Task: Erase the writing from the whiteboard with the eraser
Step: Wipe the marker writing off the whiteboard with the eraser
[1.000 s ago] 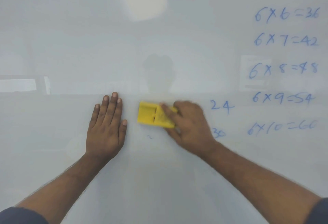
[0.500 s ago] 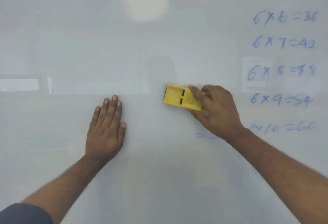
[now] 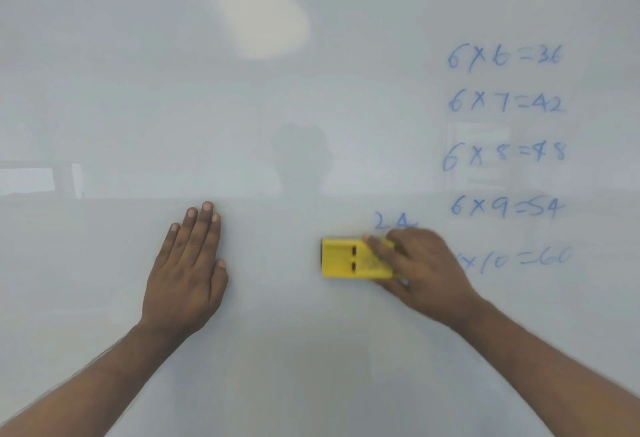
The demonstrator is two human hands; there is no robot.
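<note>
eraser (image 3: 349,258), a yellow block that looks light and rigid, lies pressed flat on the whiteboard (image 3: 311,107) under the right hand (image 3: 420,272), whose fingers clamp its right end while its left end pokes out toward the left hand (image 3: 188,272), which is spread open and flat on the board, well apart. i'd judge it slides easily on the slick surface and is best gripped across its long edges, with steady pressure. no containers are in view; blue sums (image 3: 505,156) remain above and right of the right hand, a "24" (image 3: 393,221) just above it.
</note>
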